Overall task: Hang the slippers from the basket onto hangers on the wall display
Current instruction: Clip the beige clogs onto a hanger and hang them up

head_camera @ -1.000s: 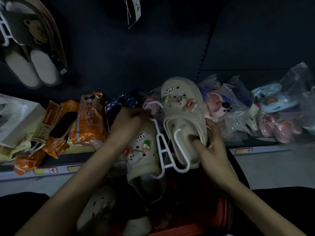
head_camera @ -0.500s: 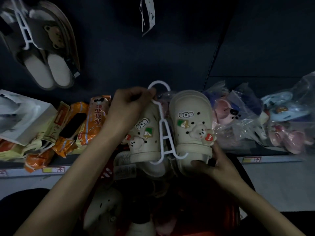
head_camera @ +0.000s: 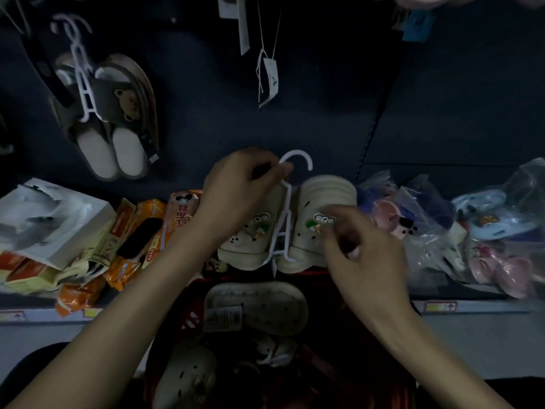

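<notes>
A pair of cream slippers with cartoon charms hangs on a white hanger (head_camera: 284, 219) in front of the dark wall panel. My left hand (head_camera: 236, 190) pinches the hanger just under its hook, partly covering the left slipper (head_camera: 250, 246). My right hand (head_camera: 362, 255) is blurred over the front of the right slipper (head_camera: 324, 193), its curled fingertips pinching at the charms. Below, the red basket (head_camera: 324, 373) holds a sole-up cream slipper (head_camera: 256, 308) and another cream clog (head_camera: 188, 379).
Brown bear slippers (head_camera: 118, 122) hang on a white hanger at the upper left of the wall. Paper tags (head_camera: 269, 81) dangle above centre. The shelf carries a white box (head_camera: 50, 219), orange packets (head_camera: 141, 237) and bagged slippers (head_camera: 486, 225).
The right slipper went onto the hanger and was turned toe-down. My left hand lifted the hanger by its neck. My right hand left the slipper's heel and moved up to the charms.
</notes>
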Motion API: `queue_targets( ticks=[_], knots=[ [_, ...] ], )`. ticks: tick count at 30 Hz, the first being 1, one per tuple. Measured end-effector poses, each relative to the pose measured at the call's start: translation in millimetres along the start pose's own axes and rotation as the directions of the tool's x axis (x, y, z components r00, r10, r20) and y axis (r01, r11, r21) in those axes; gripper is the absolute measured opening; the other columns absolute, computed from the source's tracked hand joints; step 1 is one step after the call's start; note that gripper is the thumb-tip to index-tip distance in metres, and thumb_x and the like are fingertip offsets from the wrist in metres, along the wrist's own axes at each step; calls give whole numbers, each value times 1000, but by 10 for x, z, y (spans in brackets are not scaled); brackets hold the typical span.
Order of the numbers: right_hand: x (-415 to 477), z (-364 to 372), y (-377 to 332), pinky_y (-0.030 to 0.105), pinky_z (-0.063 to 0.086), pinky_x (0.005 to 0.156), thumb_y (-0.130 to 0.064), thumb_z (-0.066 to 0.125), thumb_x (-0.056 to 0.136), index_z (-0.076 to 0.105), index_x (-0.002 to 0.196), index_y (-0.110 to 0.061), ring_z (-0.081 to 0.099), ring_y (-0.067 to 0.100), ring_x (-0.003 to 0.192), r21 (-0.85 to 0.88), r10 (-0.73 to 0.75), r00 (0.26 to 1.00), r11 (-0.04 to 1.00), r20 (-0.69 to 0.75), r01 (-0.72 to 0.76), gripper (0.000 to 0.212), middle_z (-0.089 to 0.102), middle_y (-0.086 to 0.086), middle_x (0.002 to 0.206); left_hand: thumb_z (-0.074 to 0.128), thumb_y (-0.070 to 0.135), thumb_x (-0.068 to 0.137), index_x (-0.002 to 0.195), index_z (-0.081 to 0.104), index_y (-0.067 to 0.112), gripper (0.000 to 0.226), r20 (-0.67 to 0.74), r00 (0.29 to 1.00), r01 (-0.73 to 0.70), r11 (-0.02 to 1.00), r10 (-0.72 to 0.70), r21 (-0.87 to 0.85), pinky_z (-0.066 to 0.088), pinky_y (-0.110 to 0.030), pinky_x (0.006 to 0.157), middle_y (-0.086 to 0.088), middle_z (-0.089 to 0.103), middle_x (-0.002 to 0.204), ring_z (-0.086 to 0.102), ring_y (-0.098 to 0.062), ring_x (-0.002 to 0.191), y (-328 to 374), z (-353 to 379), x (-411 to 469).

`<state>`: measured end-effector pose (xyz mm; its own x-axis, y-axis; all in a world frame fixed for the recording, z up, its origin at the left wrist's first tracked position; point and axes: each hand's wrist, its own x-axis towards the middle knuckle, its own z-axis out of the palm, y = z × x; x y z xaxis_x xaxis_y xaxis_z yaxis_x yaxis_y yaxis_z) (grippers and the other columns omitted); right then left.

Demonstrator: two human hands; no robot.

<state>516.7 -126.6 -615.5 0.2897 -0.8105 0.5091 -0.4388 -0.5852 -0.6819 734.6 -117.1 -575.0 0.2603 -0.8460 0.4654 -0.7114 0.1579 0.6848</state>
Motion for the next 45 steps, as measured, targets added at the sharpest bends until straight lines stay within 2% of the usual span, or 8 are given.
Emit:
queue_targets(
  ticks=[8, 12, 22, 26, 34, 37, 40, 45],
  knots=[
    [545, 591, -335, 41, 55, 60, -37, 53, 100, 69, 84, -19, 67, 14, 64, -56, -3, 969, 998, 248, 17, 29, 72, -2, 72, 57, 56, 99, 76, 69, 29, 37, -98, 995, 24, 991, -11, 132, 50, -42, 66, 6, 65, 71, 63, -12, 71, -8, -352, 92],
    [638, 758, -477, 36, 57, 55, -24, 54, 104, 67, 89, -10, 71, 17, 55, 231, 66, 903, 957, 425, -178, 24, 74, 7, 69, 58, 60, 97, 76, 73, 30, 40, -176, 984, 67, 979, -32, 193, 54, -46, 69, 5, 69, 72, 66, -14, 72, -49, -530, 152],
    [875, 1280, -748, 51, 58, 70, -26, 57, 95, 63, 66, -20, 70, 21, 62, 256, 73, 933, 951, 353, -171, 30, 71, 1, 64, 51, 60, 101, 72, 65, 19, 52, -318, 945, 180, 931, -74, 318, 51, -42, 62, -1, 64, 67, 62, -19, 68, -362, -855, 293],
    [1018, 1492, -860, 52, 59, 73, -21, 58, 99, 66, 66, -18, 70, 22, 63, 248, 82, 928, 952, 363, -181, 34, 71, 1, 64, 54, 65, 99, 93, 70, 29, 40, -351, 933, 143, 975, -75, 172, 52, -37, 68, 6, 68, 88, 64, -10, 80, -613, -991, 346],
    [1233, 1821, -985, 48, 60, 73, -17, 59, 101, 70, 72, -16, 71, 16, 63, 262, 63, 949, 953, 310, -149, 31, 73, 0, 65, 67, 77, 73, 160, 27, 35, 105, -325, 937, 115, 992, -128, -59, 32, -2, 93, 18, 34, 145, 38, 6, 125, -1185, -1172, 158],
    [1403, 1916, -1019, 47, 61, 71, -21, 60, 100, 72, 73, -18, 72, 17, 62, 238, 57, 958, 963, 282, -127, 29, 73, -1, 65, 82, 75, 67, 164, 12, 45, 123, -276, 948, 103, 973, -159, -207, 41, -20, 113, 21, 31, 159, 39, 5, 141, -1462, -1121, 121],
    [1617, 2009, -1031, 46, 61, 67, -24, 61, 98, 71, 70, -15, 71, 17, 58, 196, 28, 969, 977, 245, -78, 31, 72, -1, 61, 95, 55, 65, 159, 21, 51, 120, -268, 946, 45, 891, -183, -451, 55, -47, 107, 14, 47, 157, 57, -11, 137, -1648, -1066, 182],
    [2002, 2117, -1055, 46, 62, 66, -21, 62, 98, 70, 65, -17, 70, 15, 55, 156, 9, 973, 987, 231, -47, 34, 72, -4, 59, 98, 44, 68, 146, 39, 41, 98, -408, 884, 2, 876, -227, -483, 64, -45, 90, 9, 63, 134, 70, -14, 117, -1876, -916, 403]
  ],
)
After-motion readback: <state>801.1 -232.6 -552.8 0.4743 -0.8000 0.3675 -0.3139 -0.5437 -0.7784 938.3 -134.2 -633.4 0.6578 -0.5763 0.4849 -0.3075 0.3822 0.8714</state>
